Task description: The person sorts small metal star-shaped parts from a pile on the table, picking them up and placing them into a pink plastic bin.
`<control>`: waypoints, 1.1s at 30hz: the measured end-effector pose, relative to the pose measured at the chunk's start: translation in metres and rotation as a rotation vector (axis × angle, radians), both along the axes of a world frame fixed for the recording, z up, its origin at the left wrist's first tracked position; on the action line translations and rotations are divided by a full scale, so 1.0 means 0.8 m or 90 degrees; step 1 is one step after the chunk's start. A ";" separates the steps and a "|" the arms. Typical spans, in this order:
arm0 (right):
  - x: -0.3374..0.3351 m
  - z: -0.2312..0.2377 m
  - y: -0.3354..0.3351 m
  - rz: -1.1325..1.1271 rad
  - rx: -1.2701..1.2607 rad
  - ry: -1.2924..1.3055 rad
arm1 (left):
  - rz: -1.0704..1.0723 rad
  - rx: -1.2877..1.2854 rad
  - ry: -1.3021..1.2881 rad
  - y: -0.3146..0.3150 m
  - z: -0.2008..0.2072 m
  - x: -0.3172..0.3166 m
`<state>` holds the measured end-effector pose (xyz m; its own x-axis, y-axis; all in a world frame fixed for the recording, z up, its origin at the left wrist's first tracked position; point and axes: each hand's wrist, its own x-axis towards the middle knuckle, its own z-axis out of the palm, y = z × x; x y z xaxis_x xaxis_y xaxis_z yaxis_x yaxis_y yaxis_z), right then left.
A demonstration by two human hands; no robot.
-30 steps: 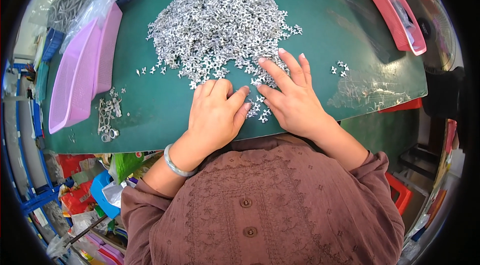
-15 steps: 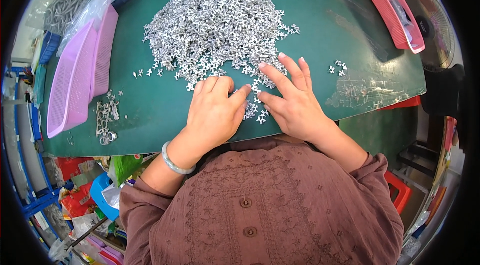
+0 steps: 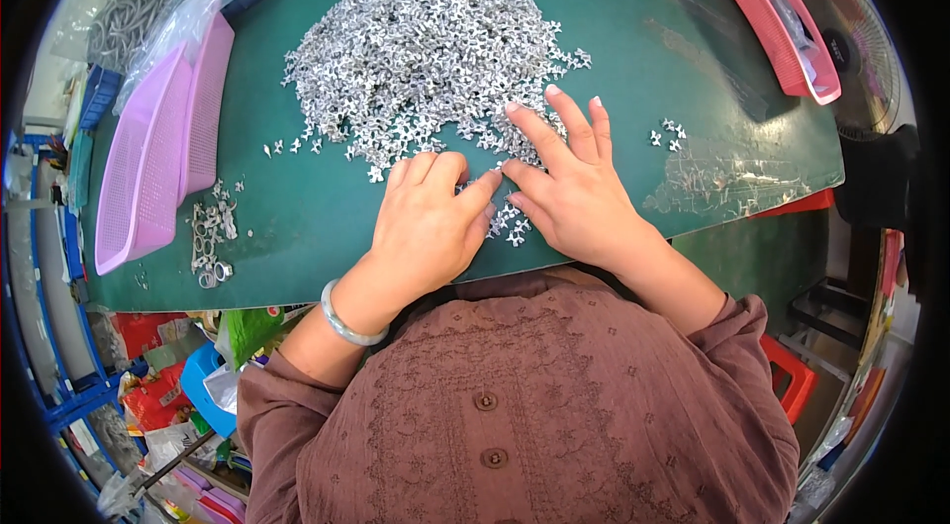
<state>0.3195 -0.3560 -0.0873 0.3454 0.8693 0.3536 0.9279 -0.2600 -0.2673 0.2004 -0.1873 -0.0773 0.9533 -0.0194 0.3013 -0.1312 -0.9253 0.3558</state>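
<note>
The small silvery cross-shaped metal pieces [image 3: 426,59] under my fingers look light and stiff, thin stamped bits that I judge will slide easily on the smooth dark green desk [image 3: 297,217] and snag on one another in the heap. They are too small to grip around, so I reckon the way to take one is to pinch it at the edges between thumb and fingertip, or drag it clear of the others with a flat finger first (the arms of each cross probably catch on their neighbours).

The heap lies in the middle of the desk, widest at the far side and thinning toward me, with loose pieces scattered at its near edge. My left hand [image 3: 427,222] rests knuckles up at that near edge, fingers curled down onto the pieces; whether it pinches one I cannot tell, since the fingertips are hidden. My right hand [image 3: 569,192] lies just beside it, touching it at the thumb, palm down with the fingers spread flat over the edge of the heap. A few pieces [image 3: 510,222] lie between my two hands.

Each piece is shiny, pale grey, with four short arms. A small separate cluster [image 3: 668,133] sits to the right of my right hand, apart from the heap.
</note>
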 end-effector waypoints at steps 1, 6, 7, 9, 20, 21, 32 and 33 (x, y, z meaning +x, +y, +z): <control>-0.001 0.000 0.000 0.001 0.000 0.000 | -0.007 -0.012 0.000 0.002 0.001 -0.001; 0.001 0.011 -0.001 0.048 -0.008 0.081 | -0.036 -0.061 0.009 0.008 0.006 -0.009; 0.003 0.011 0.001 0.047 -0.008 0.081 | -0.033 -0.068 0.002 0.009 0.005 -0.009; 0.005 0.009 0.007 0.012 -0.036 0.043 | -0.031 -0.076 -0.005 0.012 0.006 -0.012; 0.003 0.013 0.020 0.039 -0.031 0.037 | 0.166 -0.050 -0.089 0.058 -0.006 -0.050; 0.003 0.012 0.021 0.031 -0.030 0.019 | 0.168 -0.050 -0.090 0.059 -0.006 -0.051; 0.000 0.019 0.067 0.053 -0.008 -0.007 | 0.195 -0.082 -0.090 0.055 -0.021 -0.059; 0.001 0.017 0.073 0.049 0.003 -0.023 | 0.213 -0.085 -0.087 0.051 -0.023 -0.058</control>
